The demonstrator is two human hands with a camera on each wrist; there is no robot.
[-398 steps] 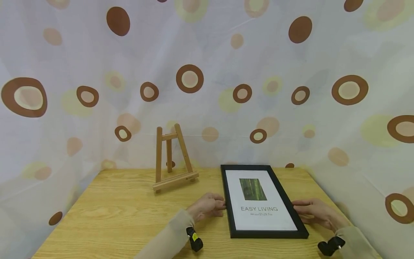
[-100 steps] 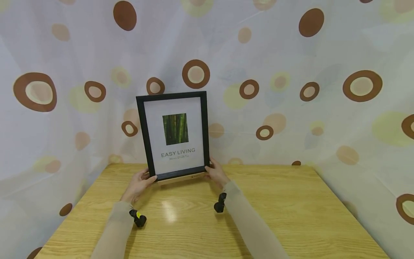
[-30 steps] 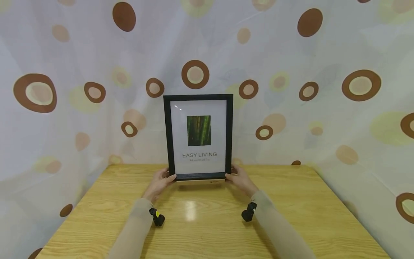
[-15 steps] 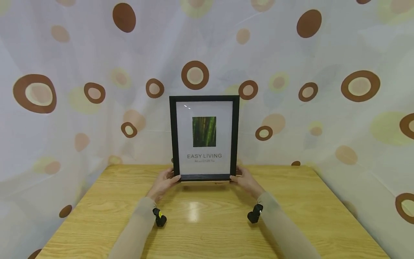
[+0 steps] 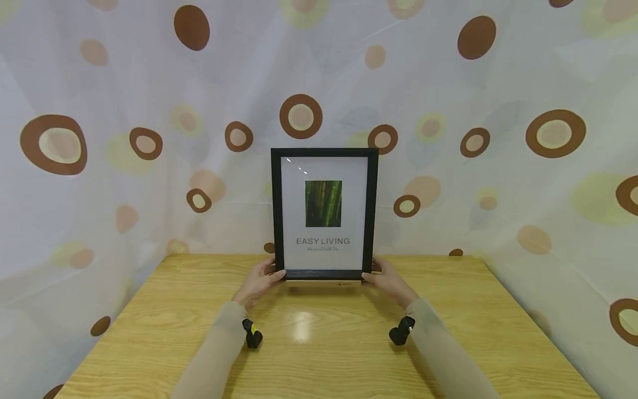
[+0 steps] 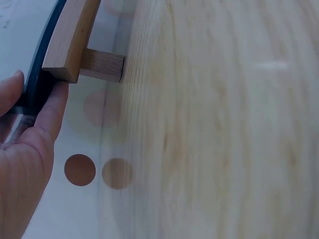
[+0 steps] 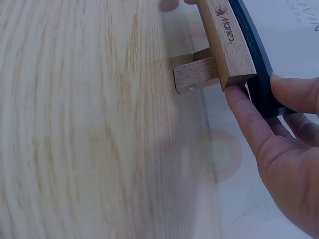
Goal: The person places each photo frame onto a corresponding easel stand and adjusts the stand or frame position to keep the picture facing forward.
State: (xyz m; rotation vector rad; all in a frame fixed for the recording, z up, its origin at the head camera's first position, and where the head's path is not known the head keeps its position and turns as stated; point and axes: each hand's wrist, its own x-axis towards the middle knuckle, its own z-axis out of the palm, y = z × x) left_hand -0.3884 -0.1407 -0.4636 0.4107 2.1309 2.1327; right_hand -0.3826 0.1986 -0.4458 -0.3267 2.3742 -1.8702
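Your left hand (image 5: pixel 260 282) and your right hand (image 5: pixel 389 280) are both on the black picture frame (image 5: pixel 324 213). The frame stands upright between your two hands, near the far edge of the wooden table (image 5: pixel 324 343). Your left hand pinches the bottom left corner of the frame, with the thumb on the front. Your right hand pinches the bottom right corner the same way.

The frame sits on the ledge of a small wooden easel (image 5: pixel 324 283). Only that pale wood ledge peeks out under the frame from the front. The left wrist view shows your fingers (image 6: pixel 52 107) touching the end of the easel ledge (image 6: pixel 70 37) and the dark edge of the frame (image 6: pixel 37 89). The right wrist view shows your fingers (image 7: pixel 249 119) under the other end of the ledge (image 7: pixel 224 40), and your thumb (image 7: pixel 294 94) on the frame (image 7: pixel 259 74). A short wood bar (image 7: pixel 197 74) sticks out from behind the ledge there.

Inside the frame is a white sheet with a small green bamboo picture (image 5: pixel 323 203) and the words EASY LIVING (image 5: pixel 323 241) under it.

Behind the table hangs a pale curtain with brown circles (image 5: pixel 149 83)
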